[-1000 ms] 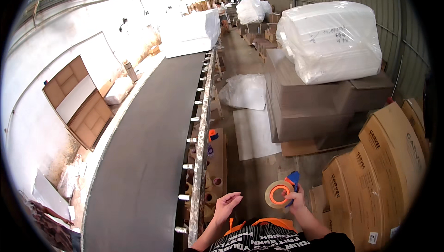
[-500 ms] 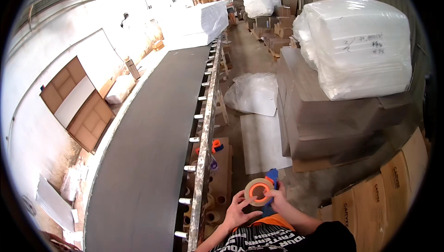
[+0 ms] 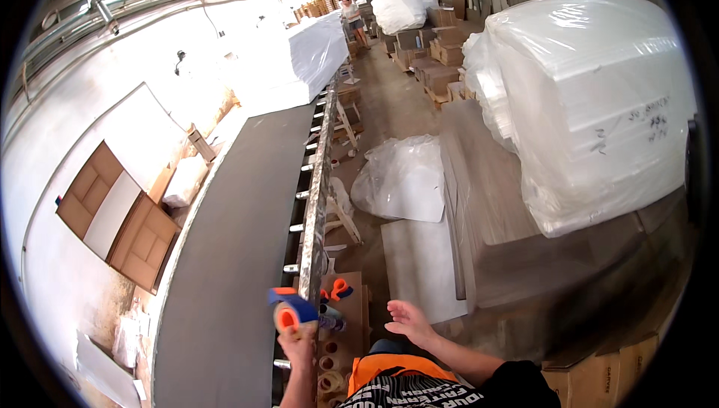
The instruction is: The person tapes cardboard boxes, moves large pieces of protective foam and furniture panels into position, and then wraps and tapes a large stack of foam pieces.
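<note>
My left hand (image 3: 298, 346) is closed round a tape dispenser (image 3: 299, 307), blue with orange parts, carrying a roll of tape. It holds the dispenser up over the right edge of the dark conveyor belt (image 3: 225, 258). My right hand (image 3: 410, 323) is held out in front of my body with its fingers apart and nothing in it. Below the belt's metal rail (image 3: 315, 206), another orange and blue tape dispenser (image 3: 341, 289) lies on a cardboard box. Several tape rolls (image 3: 329, 364) sit close by it.
A large white wrapped stack (image 3: 307, 63) stands at the belt's far end. To the right, a big plastic-wrapped bundle (image 3: 592, 116) rests on grey-brown sheets. Clear plastic and white board (image 3: 423, 258) lie on the floor. Cartons (image 3: 599, 378) stand at the lower right. Another person (image 3: 350, 18) is far off.
The tape dispenser has gone from between both hands, in front of my body, to my left hand over the belt's edge. My right hand has let go and opened. The view has shifted.
</note>
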### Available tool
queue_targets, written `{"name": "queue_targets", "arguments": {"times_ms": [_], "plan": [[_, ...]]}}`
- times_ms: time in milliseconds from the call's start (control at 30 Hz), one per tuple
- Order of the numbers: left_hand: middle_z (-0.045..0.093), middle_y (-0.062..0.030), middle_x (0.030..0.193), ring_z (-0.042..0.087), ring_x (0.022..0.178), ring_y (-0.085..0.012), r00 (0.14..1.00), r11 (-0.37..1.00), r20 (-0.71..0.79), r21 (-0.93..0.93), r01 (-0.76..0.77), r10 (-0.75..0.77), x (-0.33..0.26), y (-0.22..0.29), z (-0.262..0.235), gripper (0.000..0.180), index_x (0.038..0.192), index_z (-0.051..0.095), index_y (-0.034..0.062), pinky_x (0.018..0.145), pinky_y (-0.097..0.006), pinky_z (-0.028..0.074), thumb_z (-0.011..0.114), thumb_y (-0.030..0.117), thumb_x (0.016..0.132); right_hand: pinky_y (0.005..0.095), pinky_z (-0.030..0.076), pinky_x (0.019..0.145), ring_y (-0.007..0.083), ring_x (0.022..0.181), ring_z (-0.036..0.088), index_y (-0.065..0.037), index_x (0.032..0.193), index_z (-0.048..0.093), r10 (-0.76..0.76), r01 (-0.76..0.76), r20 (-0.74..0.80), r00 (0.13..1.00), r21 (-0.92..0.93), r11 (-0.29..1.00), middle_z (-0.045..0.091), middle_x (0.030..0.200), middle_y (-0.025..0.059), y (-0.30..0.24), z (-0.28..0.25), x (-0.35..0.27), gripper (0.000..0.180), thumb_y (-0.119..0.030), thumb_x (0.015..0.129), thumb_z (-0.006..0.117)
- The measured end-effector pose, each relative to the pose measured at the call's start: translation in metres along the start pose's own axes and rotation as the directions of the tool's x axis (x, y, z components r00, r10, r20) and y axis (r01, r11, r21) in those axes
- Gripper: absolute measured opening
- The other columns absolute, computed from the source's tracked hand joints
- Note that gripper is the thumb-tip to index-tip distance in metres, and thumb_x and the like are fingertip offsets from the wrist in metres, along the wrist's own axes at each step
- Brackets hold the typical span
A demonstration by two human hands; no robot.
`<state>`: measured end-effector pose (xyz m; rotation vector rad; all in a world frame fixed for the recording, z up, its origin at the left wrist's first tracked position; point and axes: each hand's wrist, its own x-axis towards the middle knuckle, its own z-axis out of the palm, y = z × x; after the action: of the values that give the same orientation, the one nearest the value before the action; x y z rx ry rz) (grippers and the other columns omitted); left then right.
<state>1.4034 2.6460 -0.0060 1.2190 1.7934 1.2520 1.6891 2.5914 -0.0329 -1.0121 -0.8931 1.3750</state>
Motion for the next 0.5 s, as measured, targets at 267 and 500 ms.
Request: {"name": "queue_targets", "arguments": {"times_ms": [267, 500], "plan": [[0.052, -0.0238, 0.099, 0.056, 0.091, -0.0343, 0.966, 0.984, -0.216, 0.077, 0.162, -0.142, 0.21, -0.066, 0.051, 0.037, 0.098, 0.062, -0.0023, 0.081, -0.046, 0.045, 0.077, 0.024, 0.077, 0.0267, 0.045, 0.091, 0.0118, 0.101, 0.054, -0.003, 0.116, 0.06, 0.048, -0.044, -0.112, 0.993, 0.036, 0.998, 0.06, 0.108, 0.0034, 0.0, -0.061, 0.135, 0.04, -0.003, 0.078, 0.071], [0.051, -0.027, 0.114, 0.055, 0.105, -0.0415, 0.913, 0.92, -0.315, 0.208, 0.334, -0.26, 0.393, -0.067, 0.156, 0.06, 0.121, 0.06, 0.0101, 0.093, -0.046, 0.045, 0.073, 0.048, 0.075, 0.0278, 0.05, 0.084, 0.0128, 0.093, 0.061, -0.001, 0.108, 0.065, 0.049, -0.06, -0.189, 0.981, -0.054, 0.997, 0.066, 0.1, 0.0046, -0.044, -0.092, 0.317, 0.034, -0.002, 0.075, 0.071]]}}
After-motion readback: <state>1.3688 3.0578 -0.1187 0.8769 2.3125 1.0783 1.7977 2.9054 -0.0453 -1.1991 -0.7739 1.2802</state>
